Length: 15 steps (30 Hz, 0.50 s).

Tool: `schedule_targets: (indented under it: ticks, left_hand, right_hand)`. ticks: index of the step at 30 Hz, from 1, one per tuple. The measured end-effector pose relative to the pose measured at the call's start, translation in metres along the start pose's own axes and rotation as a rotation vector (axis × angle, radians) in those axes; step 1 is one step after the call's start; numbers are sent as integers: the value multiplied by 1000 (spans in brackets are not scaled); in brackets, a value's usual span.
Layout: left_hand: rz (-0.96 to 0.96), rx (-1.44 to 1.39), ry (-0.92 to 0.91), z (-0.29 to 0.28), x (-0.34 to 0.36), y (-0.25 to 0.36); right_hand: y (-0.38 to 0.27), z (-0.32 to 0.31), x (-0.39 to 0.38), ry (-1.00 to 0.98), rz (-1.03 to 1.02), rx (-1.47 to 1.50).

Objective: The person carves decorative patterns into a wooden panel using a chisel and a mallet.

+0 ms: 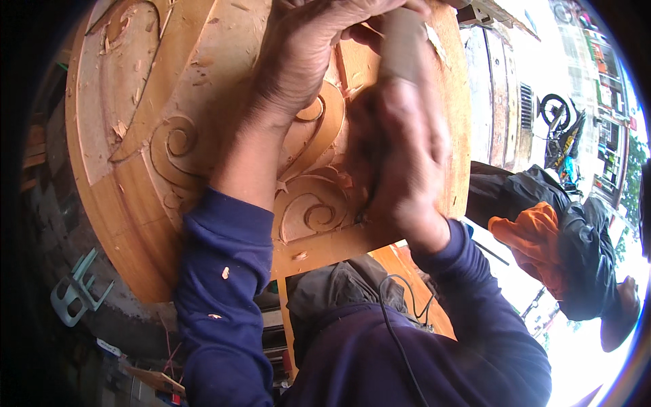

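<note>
Under both my arms lies a large carved wooden panel (pixel 183 88) with raised scrolls and curling leaf shapes, loose shavings scattered over it. My left hand (pixel 305 51) is near the panel's far side, fingers curled; what it holds is hidden past the top edge of the view. Lower and to the right, my right hand (pixel 407 149) is smeared by motion over the panel's right part. It appears closed round a blurred, tan, rod-shaped piece (pixel 400 51) that reaches up beside my left hand's fingers. A carved spiral (pixel 322 214) shows between my forearms.
At the right stands a person in dark clothing with an orange cloth (pixel 532 234), and a motorcycle (pixel 561 132) is beyond. A pale green plastic chair (pixel 78 292) is on the floor at left. A black cable (pixel 397 336) hangs across my front.
</note>
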<state>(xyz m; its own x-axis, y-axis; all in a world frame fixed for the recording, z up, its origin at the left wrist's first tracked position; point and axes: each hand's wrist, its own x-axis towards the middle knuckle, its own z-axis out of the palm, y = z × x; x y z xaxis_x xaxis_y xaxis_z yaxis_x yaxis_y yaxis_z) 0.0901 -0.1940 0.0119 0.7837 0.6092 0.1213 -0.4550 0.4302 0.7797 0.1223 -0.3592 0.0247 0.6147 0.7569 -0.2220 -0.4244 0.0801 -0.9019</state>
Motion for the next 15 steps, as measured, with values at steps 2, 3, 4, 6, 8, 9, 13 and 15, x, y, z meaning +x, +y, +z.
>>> schedule_targets:
  ticks: [2, 3, 4, 6, 8, 9, 13, 15]
  left_hand:
    - [-20, -24, -30, 4, 6, 4]
    - [-27, -37, -36, 6, 10, 4]
    - [-25, -46, -19, 3, 10, 10]
    - [-14, -71, -29, 1, 8, 3]
    - [-13, -70, -6, 6, 11, 2]
    - [-2, -32, -15, 6, 11, 1]
    - [16, 64, -13, 16, 14, 0]
    - [22, 83, -34, 17, 14, -4]
  right_hand:
    - [-24, -19, -13, -68, -53, 67]
    - [-35, -25, -18, -176, -165, 68]
    - [-42, -24, -23, -299, -263, 89]
    - [-51, -26, -21, -182, -216, 107]
    - [-45, -37, 3, 1, -197, 1]
    - [-42, -34, 16, 52, -135, 80]
    - [-35, -3, 49, 167, -151, -41]
    - [-34, 0, 55, -8, -163, 99]
